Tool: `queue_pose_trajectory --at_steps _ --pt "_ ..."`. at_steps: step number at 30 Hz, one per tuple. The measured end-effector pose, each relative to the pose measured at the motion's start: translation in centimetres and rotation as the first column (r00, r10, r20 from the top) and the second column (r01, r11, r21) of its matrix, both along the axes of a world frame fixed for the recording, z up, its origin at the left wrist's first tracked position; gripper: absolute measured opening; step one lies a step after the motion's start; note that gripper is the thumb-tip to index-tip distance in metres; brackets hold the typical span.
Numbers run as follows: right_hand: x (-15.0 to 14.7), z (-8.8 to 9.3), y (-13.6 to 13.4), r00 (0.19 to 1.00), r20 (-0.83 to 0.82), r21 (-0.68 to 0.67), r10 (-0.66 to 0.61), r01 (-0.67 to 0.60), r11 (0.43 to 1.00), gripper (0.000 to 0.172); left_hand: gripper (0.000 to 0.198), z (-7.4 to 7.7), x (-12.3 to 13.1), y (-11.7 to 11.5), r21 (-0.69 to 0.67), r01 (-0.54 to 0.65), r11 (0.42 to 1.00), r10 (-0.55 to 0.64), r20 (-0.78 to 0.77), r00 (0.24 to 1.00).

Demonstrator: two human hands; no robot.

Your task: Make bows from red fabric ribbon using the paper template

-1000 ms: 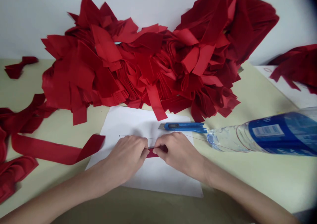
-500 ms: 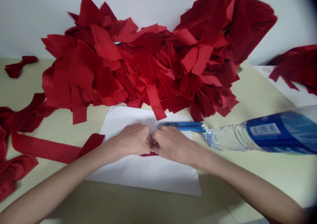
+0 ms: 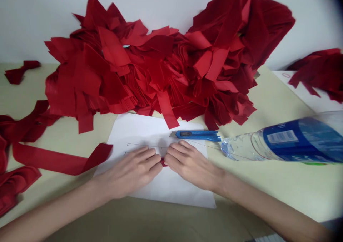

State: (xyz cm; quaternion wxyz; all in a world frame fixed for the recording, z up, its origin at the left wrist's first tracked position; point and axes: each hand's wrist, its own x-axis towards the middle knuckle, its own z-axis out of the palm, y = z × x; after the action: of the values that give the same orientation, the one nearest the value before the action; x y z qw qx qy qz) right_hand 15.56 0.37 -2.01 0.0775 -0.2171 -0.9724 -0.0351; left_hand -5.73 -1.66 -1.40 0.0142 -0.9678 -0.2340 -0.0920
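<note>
Both hands meet above a sheet of white paper [image 3: 184, 195] that has thin dark ruled lines on it. My left hand [image 3: 138, 169] has its fingers curled and pressed down on a strip of red ribbon [image 3: 165, 162]. From the other side my right hand [image 3: 189, 165] grips the same strip, its knuckles almost touching the left fingertips. Only a small bit of the ribbon shows between the hands; the rest lies hidden under the fingers. Just beyond the right hand, a blue utility knife [image 3: 198, 135] lies with its blade end toward the left.
A large heap of cut red ribbon pieces [image 3: 150, 70] lies along the wall. At right, a clear bottle with a blue label [image 3: 302, 140] lies on its side, a thin thread running near its neck. A long red ribbon [image 3: 53, 159] stretches across the table at left.
My hands have lowered and flattened toward the paper, knuckles no longer raised as fists. Ruled lines on the paper now show above the left hand.
</note>
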Motion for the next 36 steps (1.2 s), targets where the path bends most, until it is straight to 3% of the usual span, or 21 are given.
queue_pose_trajectory --at_steps 6,11,19,25,33,36 --pt "0.6 -1.0 -0.5 0.985 -0.099 0.142 0.144 -0.129 0.981 0.022 0.021 -0.8 -0.4 -0.8 0.21 0.088 0.974 -0.086 -0.018 0.996" --pt "0.8 -0.8 -0.5 0.978 -0.097 0.161 0.187 -0.171 0.972 0.016 0.016 -1.2 -0.6 -1.2 0.261 0.126 0.957 -0.115 -0.057 0.992" --pt "1.2 -0.5 -0.8 0.982 -0.087 0.157 0.168 -0.153 0.976 0.02 0.017 -0.5 -0.2 -2.1 0.294 0.124 0.948 -0.088 -0.132 0.987" --pt "1.1 -0.2 -1.1 0.984 -0.064 0.118 0.169 -0.161 0.98 0.014 0.018 -0.6 -0.1 -2.2 0.257 0.083 0.963 -0.057 -0.107 0.993" --pt "-0.2 -0.3 -1.6 0.993 -0.098 -0.084 -0.062 0.054 0.995 0.016 0.026 -0.9 0.0 -1.3 0.081 -0.02 0.996 0.017 0.035 0.999" --pt "-0.2 -0.4 -1.8 0.99 -0.127 -0.066 -0.058 0.05 0.997 0.018 0.027 -1.0 0.0 -1.0 0.014 -0.036 0.999 0.034 0.079 0.996"
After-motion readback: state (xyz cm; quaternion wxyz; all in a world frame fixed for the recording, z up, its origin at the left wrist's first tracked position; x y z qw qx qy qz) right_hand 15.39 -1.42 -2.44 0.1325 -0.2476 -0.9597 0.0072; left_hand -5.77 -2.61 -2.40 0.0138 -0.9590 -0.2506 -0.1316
